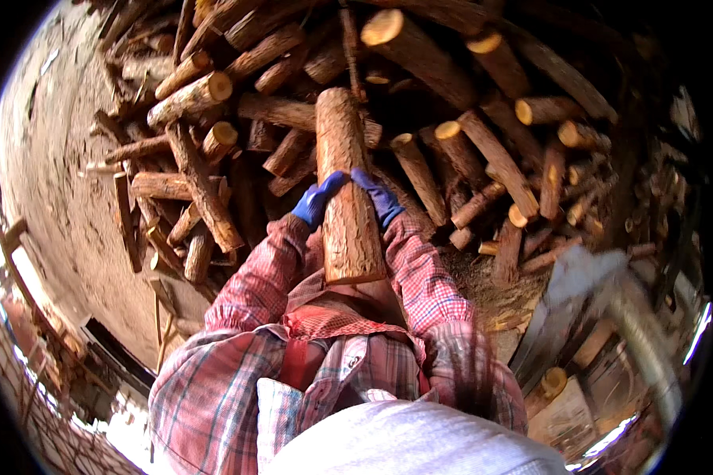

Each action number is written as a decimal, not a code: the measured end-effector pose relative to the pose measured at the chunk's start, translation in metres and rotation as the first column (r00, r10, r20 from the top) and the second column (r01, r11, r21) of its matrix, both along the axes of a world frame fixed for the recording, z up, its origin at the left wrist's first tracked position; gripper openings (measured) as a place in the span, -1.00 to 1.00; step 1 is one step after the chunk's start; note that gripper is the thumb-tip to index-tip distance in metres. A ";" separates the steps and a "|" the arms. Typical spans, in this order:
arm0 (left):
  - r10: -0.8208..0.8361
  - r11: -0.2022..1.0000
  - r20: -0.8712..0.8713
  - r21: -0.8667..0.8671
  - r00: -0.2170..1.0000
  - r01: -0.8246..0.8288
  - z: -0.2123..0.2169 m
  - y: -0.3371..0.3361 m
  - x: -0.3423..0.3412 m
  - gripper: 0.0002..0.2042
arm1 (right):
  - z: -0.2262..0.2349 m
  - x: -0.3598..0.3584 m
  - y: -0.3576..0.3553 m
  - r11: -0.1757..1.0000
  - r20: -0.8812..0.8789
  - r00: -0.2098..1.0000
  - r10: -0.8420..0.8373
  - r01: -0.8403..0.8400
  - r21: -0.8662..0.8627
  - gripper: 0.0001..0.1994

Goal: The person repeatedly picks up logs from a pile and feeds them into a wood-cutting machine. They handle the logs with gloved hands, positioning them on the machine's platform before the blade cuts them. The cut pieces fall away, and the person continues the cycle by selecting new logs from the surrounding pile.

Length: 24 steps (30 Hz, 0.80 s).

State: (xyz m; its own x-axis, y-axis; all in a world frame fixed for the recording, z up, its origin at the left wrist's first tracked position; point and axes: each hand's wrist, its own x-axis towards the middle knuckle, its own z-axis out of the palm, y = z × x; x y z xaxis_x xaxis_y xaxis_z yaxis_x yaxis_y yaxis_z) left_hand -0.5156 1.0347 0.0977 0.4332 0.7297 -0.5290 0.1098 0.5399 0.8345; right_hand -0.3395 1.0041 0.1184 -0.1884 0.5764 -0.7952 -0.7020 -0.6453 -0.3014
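A thick, bark-covered log [347, 214] is held lengthwise in front of my body, its near cut end close to my apron. In a blue glove, my left hand [320, 198] grips the log's left side around the middle. My right hand [378, 196], also gloved in blue, presses the opposite side at about the same height. The palms and some fingers are hidden against the bark. Beyond the log's far end lies a large heap of cut logs [487, 150].
Loose logs [202, 186] lie jumbled at the left of the heap, beside bare dirt ground [63, 166]. At the lower right stands a grey metal machine part [586, 277] with a curved, blurred pipe [645, 340]. A short log [553, 381] lies near it.
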 end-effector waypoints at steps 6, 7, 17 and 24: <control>0.111 0.984 0.094 -0.150 0.989 -0.096 0.112 -0.110 0.073 -0.50 | 0.107 0.073 -0.110 0.869 0.039 0.983 -0.178 0.139 0.475 -0.36; 0.164 0.982 0.236 -0.133 0.958 -0.136 0.130 -0.127 0.088 -0.51 | 0.143 0.088 -0.122 0.828 0.054 0.982 -0.178 0.120 0.548 -0.33; -0.642 0.755 0.482 0.262 0.597 0.601 0.342 -0.313 0.287 -0.37 | 0.396 0.305 -0.382 0.719 0.853 0.436 -0.288 -0.490 0.493 0.07; -0.922 0.364 -0.026 0.275 0.385 0.890 0.386 -0.432 0.396 -0.63 | 0.373 0.445 -0.550 0.821 0.782 -0.617 0.093 -0.397 -0.411 0.17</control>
